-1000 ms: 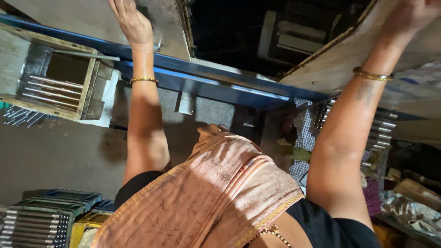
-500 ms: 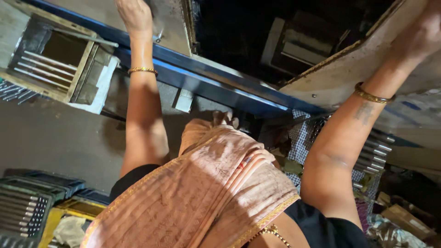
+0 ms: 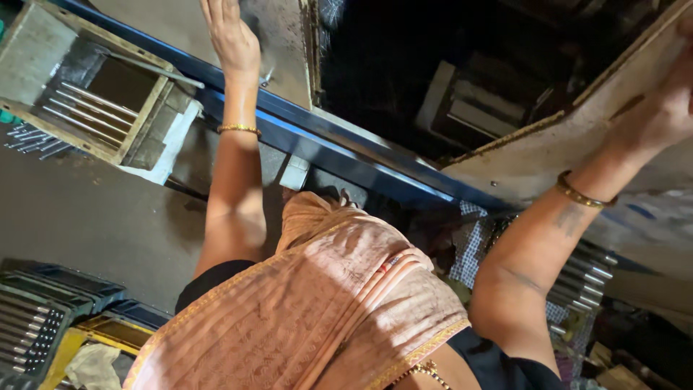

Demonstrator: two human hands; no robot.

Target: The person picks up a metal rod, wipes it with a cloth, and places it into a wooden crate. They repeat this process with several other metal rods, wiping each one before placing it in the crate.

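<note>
Both arms have stayed raised since the earlier frames, while the view has swung a little so the wooden tray of metal rods [image 3: 94,108] now sits higher at the left. At the left of the view, the left hand [image 3: 231,36] lies flat, fingers spread, against a worn grey board [image 3: 278,43] above a blue metal beam [image 3: 346,148], gripping nothing. At the far edge of the view, the right hand [image 3: 671,108] presses a second pale board [image 3: 563,141]; whether its fingers curl around the edge I cannot tell. Each wrist wears a gold bangle [image 3: 238,129]. A peach shawl [image 3: 310,310] drapes the person's chest below. More rods fill a dark crate [image 3: 29,332] at lower left.
</note>
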